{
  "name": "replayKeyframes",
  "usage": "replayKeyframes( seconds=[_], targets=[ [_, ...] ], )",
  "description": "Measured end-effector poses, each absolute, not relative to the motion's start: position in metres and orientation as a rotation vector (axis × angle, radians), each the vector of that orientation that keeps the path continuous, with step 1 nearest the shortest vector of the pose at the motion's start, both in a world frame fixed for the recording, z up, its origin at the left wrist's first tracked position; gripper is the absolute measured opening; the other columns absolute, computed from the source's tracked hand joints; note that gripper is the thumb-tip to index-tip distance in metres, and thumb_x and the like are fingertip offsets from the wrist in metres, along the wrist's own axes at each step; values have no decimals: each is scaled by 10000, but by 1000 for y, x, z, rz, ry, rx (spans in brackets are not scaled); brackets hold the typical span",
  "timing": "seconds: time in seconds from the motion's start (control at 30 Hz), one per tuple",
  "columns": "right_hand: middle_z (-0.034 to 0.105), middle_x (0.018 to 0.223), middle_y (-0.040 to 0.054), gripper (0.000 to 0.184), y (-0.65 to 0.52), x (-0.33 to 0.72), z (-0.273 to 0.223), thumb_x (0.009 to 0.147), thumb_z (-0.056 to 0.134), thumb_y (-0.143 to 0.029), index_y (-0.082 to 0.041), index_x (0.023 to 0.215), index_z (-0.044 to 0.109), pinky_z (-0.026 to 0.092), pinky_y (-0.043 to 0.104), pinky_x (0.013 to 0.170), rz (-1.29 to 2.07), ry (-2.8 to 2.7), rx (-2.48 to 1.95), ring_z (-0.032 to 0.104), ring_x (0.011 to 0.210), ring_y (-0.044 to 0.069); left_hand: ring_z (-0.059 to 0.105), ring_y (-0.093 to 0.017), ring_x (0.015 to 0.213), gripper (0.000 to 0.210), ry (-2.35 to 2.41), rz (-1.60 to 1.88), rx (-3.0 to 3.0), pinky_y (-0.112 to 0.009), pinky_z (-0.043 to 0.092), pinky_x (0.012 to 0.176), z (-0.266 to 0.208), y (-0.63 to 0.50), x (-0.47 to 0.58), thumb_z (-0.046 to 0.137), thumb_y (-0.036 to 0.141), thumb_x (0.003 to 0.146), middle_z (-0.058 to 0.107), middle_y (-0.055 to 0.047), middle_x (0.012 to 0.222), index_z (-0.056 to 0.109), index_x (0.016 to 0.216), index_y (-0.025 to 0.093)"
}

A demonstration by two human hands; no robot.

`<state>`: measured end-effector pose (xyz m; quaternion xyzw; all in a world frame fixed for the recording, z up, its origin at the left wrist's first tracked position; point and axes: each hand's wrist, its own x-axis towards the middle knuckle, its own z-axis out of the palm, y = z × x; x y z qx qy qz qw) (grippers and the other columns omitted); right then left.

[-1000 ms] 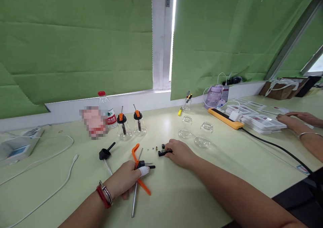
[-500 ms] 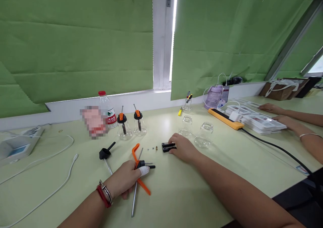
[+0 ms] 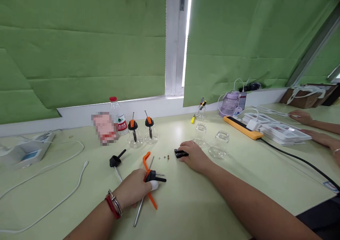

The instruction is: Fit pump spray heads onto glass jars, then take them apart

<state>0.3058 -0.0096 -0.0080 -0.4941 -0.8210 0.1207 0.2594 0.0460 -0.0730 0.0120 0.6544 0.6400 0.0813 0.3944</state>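
My left hand (image 3: 136, 187), a white wrap on its thumb, is closed around a black plastic fitting (image 3: 152, 176) with thin metal pins. A long metal rod (image 3: 139, 211) and curved orange pieces (image 3: 147, 159) run beneath or beside that hand; what touches what is partly hidden. Between thumb and fingers, my right hand (image 3: 193, 155) grips a small black case (image 3: 180, 153) on the table. Several tiny parts (image 3: 168, 157) lie between the hands. To the left rests a black cap with a rod (image 3: 115, 161).
Two glass jars with black-and-orange tops (image 3: 135, 135) stand at the back, near a water bottle (image 3: 120, 121). Open glass jars (image 3: 219, 146) sit beyond my right hand. A yellow power strip (image 3: 243, 127) and white card stacks (image 3: 283, 133) lie right, near another person's hands (image 3: 302, 117). White cables (image 3: 75, 187) cross the left.
The view has shifted slightly left. The black case's two halves, apart with a silvery row showing before, now appear closer together in my right hand. My left hand keeps its hold, the black fitting slightly tilted.
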Motion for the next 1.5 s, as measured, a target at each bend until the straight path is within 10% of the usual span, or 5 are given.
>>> replayKeyframes(
  seconds=[0.3,0.87,1.3,1.5],
  targets=[
    [471,585,-25,312,-60,264,-8,896,397,-311,-165,675,562,321,205,510,1129,-2354,-1072,392,531,89,474,-139,494,119,1370,356,1745,-246,343,455,14,-80,55,488,299,727,439,27,602,438,717,191],
    [444,529,-72,239,-56,244,-13,690,681,-347,-156,707,538,247,183,448,1839,-1598,-912,323,465,48,346,-78,495,135,1028,7,1931,-187,255,394,24,-99,65,524,197,614,395,63,574,390,632,199],
    [422,514,-70,139,-36,216,-3,793,512,-297,-174,727,515,253,191,424,1632,-1834,-1117,309,432,61,400,-91,493,136,1013,-39,2028,-187,286,399,28,-95,56,572,200,572,453,55,581,461,652,203],
    [591,763,26,175,-14,210,7,884,410,-231,-173,831,566,381,243,653,483,-2423,-926,521,704,132,417,-104,530,188,1051,-77,1982,-197,325,437,28,-92,50,625,249,566,475,45,627,485,682,205]
  ],
)
